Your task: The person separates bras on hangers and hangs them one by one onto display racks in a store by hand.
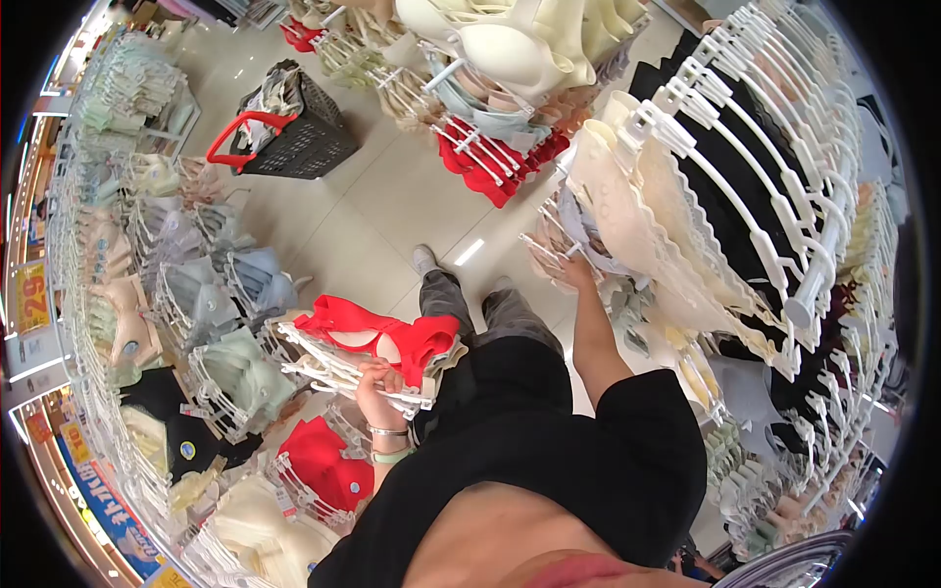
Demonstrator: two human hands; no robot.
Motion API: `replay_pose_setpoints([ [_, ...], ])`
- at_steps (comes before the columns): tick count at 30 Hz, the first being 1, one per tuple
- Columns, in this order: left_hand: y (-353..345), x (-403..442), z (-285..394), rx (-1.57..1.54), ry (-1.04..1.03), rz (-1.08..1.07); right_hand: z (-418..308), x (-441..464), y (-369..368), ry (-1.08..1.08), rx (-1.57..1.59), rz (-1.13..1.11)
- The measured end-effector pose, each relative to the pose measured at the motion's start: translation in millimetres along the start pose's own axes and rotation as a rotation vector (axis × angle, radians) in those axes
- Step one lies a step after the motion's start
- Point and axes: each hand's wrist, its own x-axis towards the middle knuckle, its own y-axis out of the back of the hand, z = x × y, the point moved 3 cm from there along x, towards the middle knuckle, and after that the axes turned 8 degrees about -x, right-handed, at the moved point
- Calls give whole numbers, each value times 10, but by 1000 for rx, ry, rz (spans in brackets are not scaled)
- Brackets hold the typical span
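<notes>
My left hand (pixel 377 389) is closed round a bunch of white hangers (pixel 328 375) in front of my left hip. A red bra (pixel 377 328) with pale inner cups lies on top of that bunch, and beige fabric shows beneath it. On the right, my outstretched right hand (pixel 576 274) is at a group of light pink and grey bras (pixel 573 230) hanging low on the rack. Its fingers appear closed on a white bra hanger (pixel 542 247), partly hidden among the fabric. A large cream lace bra (pixel 637 201) hangs just beside this hand.
A dark basket with a red handle (pixel 304 127) stands on the tiled floor (pixel 377 211) ahead. Racks of pastel bras (pixel 196 294) line my left. Cream bras (pixel 520 49) and red bras (pixel 480 162) hang ahead. A metal rail (pixel 814 284) packed with white hangers is close on my right.
</notes>
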Motion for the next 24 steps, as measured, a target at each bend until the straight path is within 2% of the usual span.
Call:
replay_pose_setpoints([
  [5,1,-57,-66,-12,-18,47,14,100,-127,-74,83,11],
  [8,22,-25,-126,-5,17,6,131,196,-256,-109,286,-7],
  [11,-126,-60,-150,80,16,38,-27,67,-118,-137,432,-77],
  [14,-208,-25,-173,104,41,-4,-19,-20,-58,-261,438,-209],
  [24,-483,-28,-232,169,120,-86,407,412,-156,-76,368,-40],
])
